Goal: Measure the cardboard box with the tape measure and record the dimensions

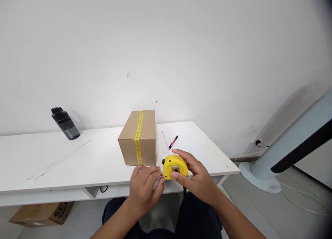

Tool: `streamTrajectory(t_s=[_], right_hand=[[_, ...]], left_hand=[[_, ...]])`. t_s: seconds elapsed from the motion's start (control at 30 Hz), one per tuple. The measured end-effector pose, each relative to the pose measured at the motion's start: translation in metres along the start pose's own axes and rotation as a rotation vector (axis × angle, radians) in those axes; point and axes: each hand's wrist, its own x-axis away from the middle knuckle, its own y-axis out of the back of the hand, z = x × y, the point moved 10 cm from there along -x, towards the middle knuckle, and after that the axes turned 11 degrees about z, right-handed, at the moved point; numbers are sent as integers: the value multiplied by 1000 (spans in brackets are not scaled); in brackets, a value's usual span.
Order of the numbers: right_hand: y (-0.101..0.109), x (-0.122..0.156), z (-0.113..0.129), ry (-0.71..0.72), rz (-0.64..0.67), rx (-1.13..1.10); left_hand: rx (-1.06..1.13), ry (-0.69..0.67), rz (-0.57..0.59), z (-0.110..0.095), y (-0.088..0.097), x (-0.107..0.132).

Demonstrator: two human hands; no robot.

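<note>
My right hand (pixel 198 178) is wrapped around a yellow tape measure (pixel 174 167) held just over the near edge of the white table (pixel 64 163). My left hand (pixel 145 189) pinches the metal tip of the tape at the measure's left side. Right behind both hands a cardboard box (pixel 138 139) with a yellow strip of tape down its middle stands on the table. Beside the box lie a sheet of paper (pixel 165 142) and a red pen (pixel 173 142).
A black bottle (pixel 64 123) stands at the table's back left by the white wall. Another cardboard box (pixel 41 214) lies on the floor under the table. A pale blue stand base (pixel 259 177) and cables sit on the floor at the right.
</note>
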Motion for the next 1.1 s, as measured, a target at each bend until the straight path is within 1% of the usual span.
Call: streamTrajectory(t_s=[0.07,0.1,0.17,0.23,0.27,0.33,0.4,0.47,0.5,0.57,0.6,0.63,0.7,0.77,0.8,0.87,0.93,0.97,1.03,1.1], right_hand=[[14,7,-10,-14,-71,-13],[20,11,-20,-33,-118,-53],[33,22,-46,-98,-251,-190],[41,38,-80,-184,-424,-360],[44,47,-95,-224,-503,-434],[46,61,-119,-281,-621,-530],[49,70,-134,-316,-679,-557],[54,76,-141,-339,-700,-544],[57,79,-144,-349,-702,-532],[64,84,-148,-362,-703,-498],[68,86,-151,-369,-705,-477],[72,89,-153,-378,-706,-457],[80,93,-158,-386,-711,-429],[90,95,-160,-378,-724,-407],[97,95,-159,-367,-734,-390],[109,91,-152,-328,-740,-349],[115,81,-138,-273,-713,-315],[114,74,-128,-242,-691,-305],[103,59,-103,-181,-627,-301],[76,42,-77,-147,-512,-321]], left_hand=[[-61,55,-4,-3,-12,-3],[-112,72,1,-3,-18,-8],[-219,65,40,-4,-31,-22],[-295,69,132,4,-48,-42],[-323,113,185,16,-55,-52],[-364,268,266,48,-64,-66],[-393,412,290,78,-63,-67],[-415,480,276,99,-53,-58],[-426,500,259,108,-45,-50],[-435,524,225,126,-24,-30],[-427,513,214,133,-13,-20],[-406,474,213,139,-2,-12],[-334,317,249,144,18,0],[-254,164,311,145,36,10],[-216,121,345,147,45,14],[-159,90,397,151,60,21],[-170,74,400,148,71,25],[-208,57,376,141,76,26],[-290,5,309,116,79,25],[-297,-46,259,82,74,23]])
